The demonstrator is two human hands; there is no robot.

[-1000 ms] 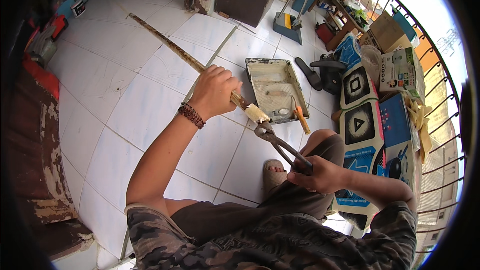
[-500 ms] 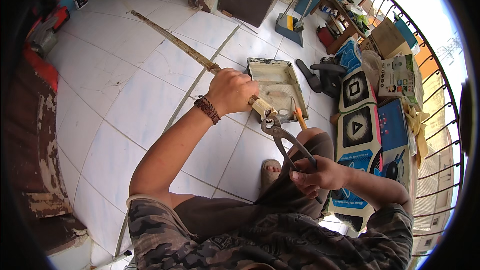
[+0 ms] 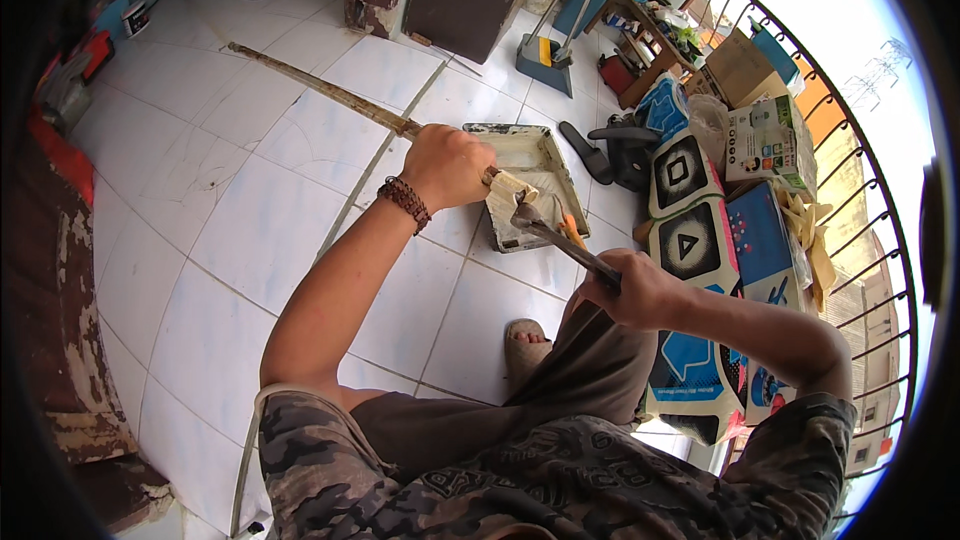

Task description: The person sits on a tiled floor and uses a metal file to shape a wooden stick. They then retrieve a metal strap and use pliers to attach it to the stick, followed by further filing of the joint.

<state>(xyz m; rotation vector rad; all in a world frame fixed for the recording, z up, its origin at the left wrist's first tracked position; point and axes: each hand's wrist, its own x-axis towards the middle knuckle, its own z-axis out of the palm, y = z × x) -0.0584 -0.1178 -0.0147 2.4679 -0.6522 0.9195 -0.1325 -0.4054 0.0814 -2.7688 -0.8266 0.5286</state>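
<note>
Head view has the person seated above a white tiled floor [image 3: 232, 210], both arms reaching forward, and from where I stand the two hands are near each other but apart. Their left hand [image 3: 452, 166], with a braided bracelet [image 3: 405, 203] at the wrist, is wrapped around a long brown pole [image 3: 320, 87] close to its near end. Most of the pole runs out beyond that fist, slanting away toward the upper left over the tiles. On the other side of the fist pokes out a short pale end piece [image 3: 510, 187], pointing toward the right hand [image 3: 632, 290]. That hand is closed around the handles of some dark metal pincers [image 3: 565, 244], whose head meets the pale piece in the gap between the two hands; I can't tell whether the jaws are biting on it. So the pole's tip sits between the hands, just beside the left knuckles and a pincers' length from the right. Beyond the fist and the tip lies a paint tray [image 3: 528, 152], partly hidden by them, with an orange handle [image 3: 574, 230] at its near right corner. Dark slippers [image 3: 584, 152] lie just right of the tray.
</note>
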